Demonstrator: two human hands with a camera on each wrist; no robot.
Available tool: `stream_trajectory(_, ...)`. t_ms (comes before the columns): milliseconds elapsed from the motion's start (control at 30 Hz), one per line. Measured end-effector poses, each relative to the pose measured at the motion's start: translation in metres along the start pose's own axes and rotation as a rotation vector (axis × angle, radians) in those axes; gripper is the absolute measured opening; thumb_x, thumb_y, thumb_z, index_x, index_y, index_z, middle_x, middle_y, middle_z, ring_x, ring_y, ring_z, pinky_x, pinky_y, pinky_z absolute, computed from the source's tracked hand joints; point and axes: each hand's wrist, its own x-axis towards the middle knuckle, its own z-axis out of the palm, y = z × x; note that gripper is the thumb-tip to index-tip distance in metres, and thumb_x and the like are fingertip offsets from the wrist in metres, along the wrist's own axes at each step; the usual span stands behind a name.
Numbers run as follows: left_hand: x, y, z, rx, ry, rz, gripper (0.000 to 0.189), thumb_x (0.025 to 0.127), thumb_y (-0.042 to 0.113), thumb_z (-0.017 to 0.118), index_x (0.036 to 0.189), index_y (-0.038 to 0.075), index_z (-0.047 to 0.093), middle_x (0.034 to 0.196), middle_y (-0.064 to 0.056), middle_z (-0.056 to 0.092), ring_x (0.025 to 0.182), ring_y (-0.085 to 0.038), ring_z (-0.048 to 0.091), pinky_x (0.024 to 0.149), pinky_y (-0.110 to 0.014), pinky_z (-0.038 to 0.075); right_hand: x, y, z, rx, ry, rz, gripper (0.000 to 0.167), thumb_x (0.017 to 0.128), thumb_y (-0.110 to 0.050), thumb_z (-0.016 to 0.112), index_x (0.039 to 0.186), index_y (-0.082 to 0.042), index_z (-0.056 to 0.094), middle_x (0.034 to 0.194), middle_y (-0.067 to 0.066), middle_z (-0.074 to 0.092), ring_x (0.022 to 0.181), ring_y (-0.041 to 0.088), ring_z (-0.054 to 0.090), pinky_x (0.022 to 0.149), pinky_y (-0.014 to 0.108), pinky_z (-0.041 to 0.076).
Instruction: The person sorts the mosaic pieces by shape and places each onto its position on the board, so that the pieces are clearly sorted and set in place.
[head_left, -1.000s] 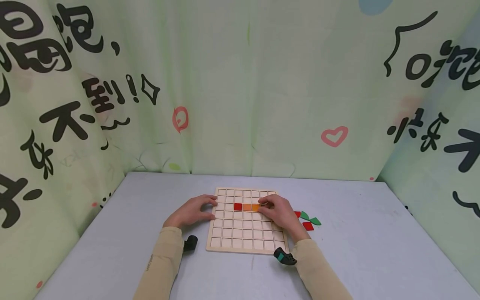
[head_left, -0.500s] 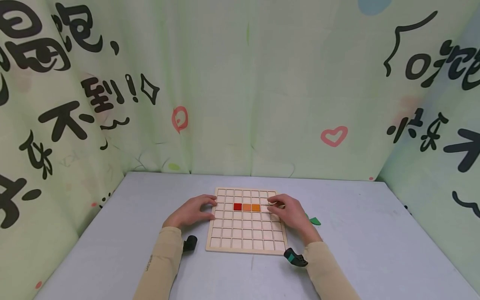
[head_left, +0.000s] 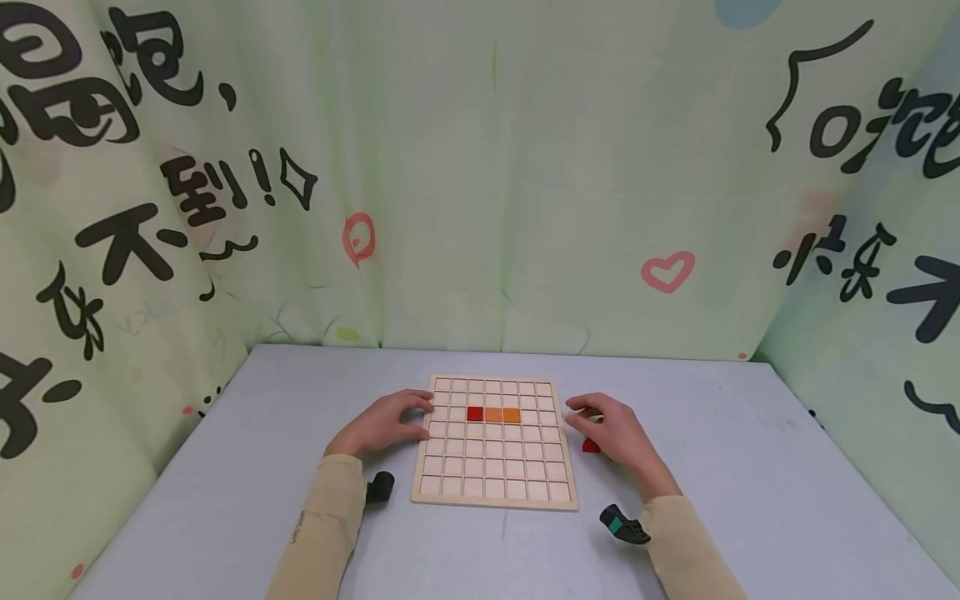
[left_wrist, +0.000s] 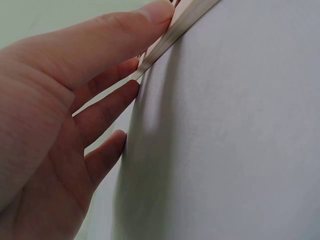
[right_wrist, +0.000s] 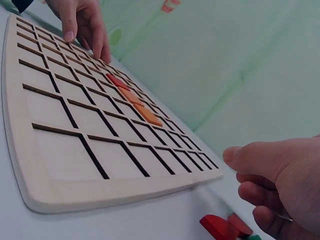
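A square wooden grid board (head_left: 495, 503) lies flat on the table. One red square tile (head_left: 475, 413) and two orange tiles (head_left: 502, 414) sit side by side in a row of its upper half. My left hand (head_left: 381, 425) touches the board's left edge, thumb and fingertips along the wooden rim (left_wrist: 175, 32). Just past the right edge is my right hand (head_left: 611, 429), its fingers loosely bent and nothing seen between them. Under it, partly hidden, lie loose red pieces (right_wrist: 219, 227) and a green piece (right_wrist: 254, 237).
The white table (head_left: 225, 500) reaches back to a pale green curtain (head_left: 450, 208) with black writing and red hearts. More curtain hangs on both sides. A black wrist device (head_left: 381, 487) is by the left sleeve, another (head_left: 624, 525) by the right.
My right hand has let go of the right orange tile, left in the grid, and moved right off the board, over the loose pieces. My left hand stays at the left edge.
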Motion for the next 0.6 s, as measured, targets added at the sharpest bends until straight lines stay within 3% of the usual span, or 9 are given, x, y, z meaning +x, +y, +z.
stream_trajectory(233,-0.001,0.001,0.000,0.003,0.000,-0.004,0.038,0.084,0.017,0.078,0.119,0.006,0.066,0.144,-0.006,0.051,0.138,-0.029,0.040,0.113,-0.044,0.034,-0.007,0.012,-0.010,-0.029,0.009,0.026,0.036,0.092,-0.026,0.069,0.122,-0.007,0.065,0.117,0.010,0.064,0.103,0.026,0.059,0.082,0.038,0.056)
stream_trajectory(600,-0.001,0.001,-0.001,0.007,-0.004,0.012,0.038,0.084,0.016,0.077,0.119,0.005,0.066,0.143,-0.008,0.051,0.137,-0.030,0.040,0.113,-0.044,0.034,-0.017,0.026,-0.025,-0.038,0.003,0.045,0.040,0.093,-0.029,0.067,0.126,-0.007,0.063,0.120,0.013,0.062,0.105,0.028,0.058,0.083,0.038,0.056)
